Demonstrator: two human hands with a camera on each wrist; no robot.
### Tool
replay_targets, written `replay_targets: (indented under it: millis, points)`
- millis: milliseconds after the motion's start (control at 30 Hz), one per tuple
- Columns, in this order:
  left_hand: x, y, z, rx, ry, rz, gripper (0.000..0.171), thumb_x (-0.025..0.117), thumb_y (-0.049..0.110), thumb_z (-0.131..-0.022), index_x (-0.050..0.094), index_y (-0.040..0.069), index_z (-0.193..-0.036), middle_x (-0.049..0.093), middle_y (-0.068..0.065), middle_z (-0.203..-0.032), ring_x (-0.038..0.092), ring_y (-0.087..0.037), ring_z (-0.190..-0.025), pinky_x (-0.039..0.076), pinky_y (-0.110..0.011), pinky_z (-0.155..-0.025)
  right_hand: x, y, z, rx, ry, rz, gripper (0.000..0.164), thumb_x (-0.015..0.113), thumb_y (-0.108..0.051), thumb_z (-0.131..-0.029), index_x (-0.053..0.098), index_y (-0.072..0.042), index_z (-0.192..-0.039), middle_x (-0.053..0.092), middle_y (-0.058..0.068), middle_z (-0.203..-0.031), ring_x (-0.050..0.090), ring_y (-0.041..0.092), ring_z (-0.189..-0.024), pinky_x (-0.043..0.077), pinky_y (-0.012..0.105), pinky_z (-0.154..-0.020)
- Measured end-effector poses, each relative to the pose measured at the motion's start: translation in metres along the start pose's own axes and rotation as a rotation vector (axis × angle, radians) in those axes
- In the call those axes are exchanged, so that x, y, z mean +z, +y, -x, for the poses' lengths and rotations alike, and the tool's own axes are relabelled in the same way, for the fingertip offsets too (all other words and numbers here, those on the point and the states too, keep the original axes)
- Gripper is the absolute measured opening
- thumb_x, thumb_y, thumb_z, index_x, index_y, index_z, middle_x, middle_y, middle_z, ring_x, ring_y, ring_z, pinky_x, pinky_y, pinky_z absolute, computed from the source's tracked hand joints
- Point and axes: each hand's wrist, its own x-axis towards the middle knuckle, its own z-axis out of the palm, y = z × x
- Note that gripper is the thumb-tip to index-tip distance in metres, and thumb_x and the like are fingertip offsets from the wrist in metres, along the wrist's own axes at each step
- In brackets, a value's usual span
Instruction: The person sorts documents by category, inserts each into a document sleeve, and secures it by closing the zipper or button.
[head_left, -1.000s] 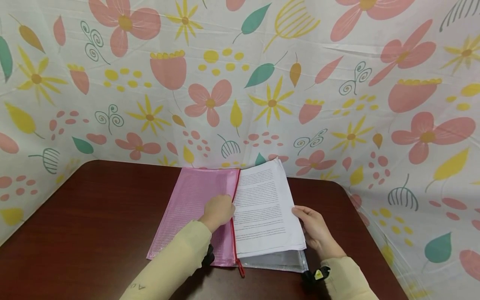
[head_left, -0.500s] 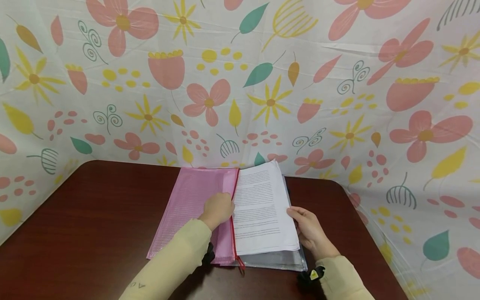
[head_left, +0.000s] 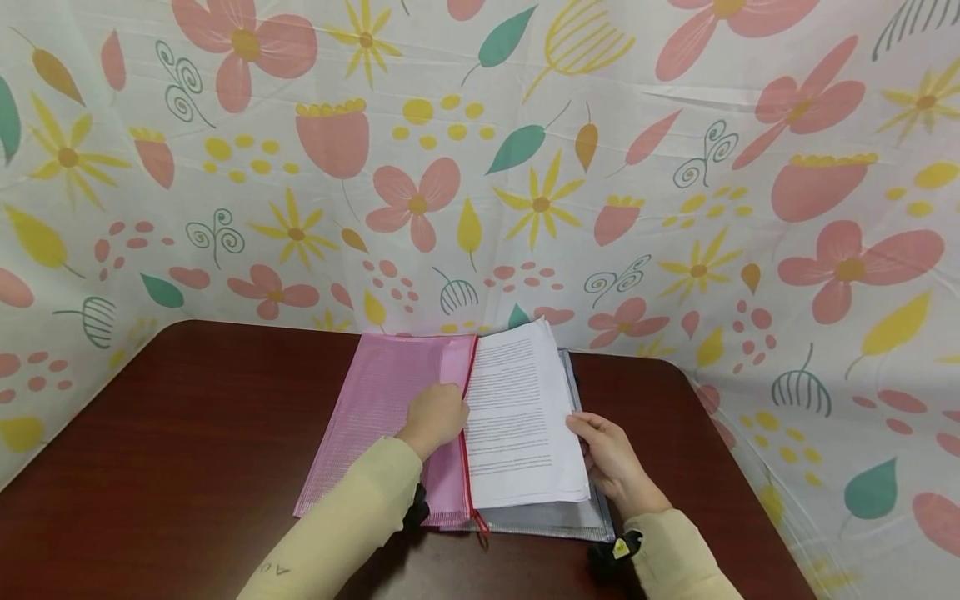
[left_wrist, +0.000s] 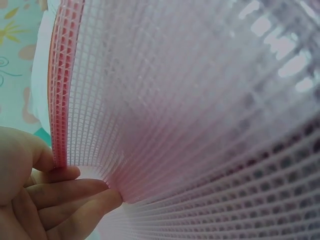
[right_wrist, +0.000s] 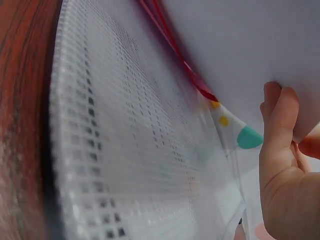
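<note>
A pink mesh zipper pouch lies on the table with its red zipper edge facing right. My left hand pinches that zipper edge between thumb and fingers, as the left wrist view shows along the red strip. A stack of printed paper sheets sits partly inside the pouch opening. On the stack's right edge, my right hand grips the sheets between thumb and fingers. Under the paper lies a clear grey mesh pouch, its grid close up in the right wrist view.
The dark brown wooden table reaches out to the left of the pouches. A white curtain printed with flowers and leaves hangs behind the table and along both sides. A red zipper pull hangs near the pouch's front corner.
My right hand has moved left with the sheets, which now reach further into the pink pouch. More of the clear pouch shows at the right. The left hand has stayed nearly still.
</note>
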Motion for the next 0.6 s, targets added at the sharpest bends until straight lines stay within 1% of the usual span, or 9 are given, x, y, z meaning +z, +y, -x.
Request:
replay_targets:
  millis: [100, 367, 600]
  points:
    - [-0.001, 0.000, 0.001, -0.003, 0.001, 0.003, 0.025, 0.047, 0.015, -0.092, 0.055, 0.009, -0.069, 0.054, -0.002, -0.063, 0.047, -0.015, -0.054, 0.040, -0.031, -0.044, 0.002, 0.001, -0.001, 0.000, -0.003, -0.005, 0.028, 0.055, -0.019, -0.096, 0.051, -0.003, -0.118, 0.066, -0.004, -0.075, 0.059, 0.006, -0.056, 0.045, 0.020, -0.045]
    - [0.000, -0.001, 0.001, 0.012, 0.022, 0.030, 0.025, 0.048, 0.015, -0.092, 0.054, 0.009, -0.068, 0.053, -0.002, -0.060, 0.046, -0.014, -0.051, 0.039, -0.029, -0.043, 0.006, 0.002, -0.002, -0.008, -0.002, -0.031, 0.024, 0.055, -0.016, -0.095, 0.052, -0.004, -0.115, 0.066, -0.004, -0.074, 0.060, 0.006, -0.057, 0.047, 0.021, -0.046]
    - [-0.002, -0.001, 0.001, 0.014, 0.038, 0.035, 0.024, 0.049, 0.014, -0.091, 0.054, 0.009, -0.068, 0.053, -0.003, -0.062, 0.047, -0.015, -0.053, 0.039, -0.030, -0.045, 0.011, 0.002, -0.003, -0.008, -0.001, -0.026, 0.033, 0.055, -0.016, -0.095, 0.048, 0.001, -0.122, 0.066, -0.004, -0.075, 0.060, 0.005, -0.059, 0.048, 0.020, -0.048]
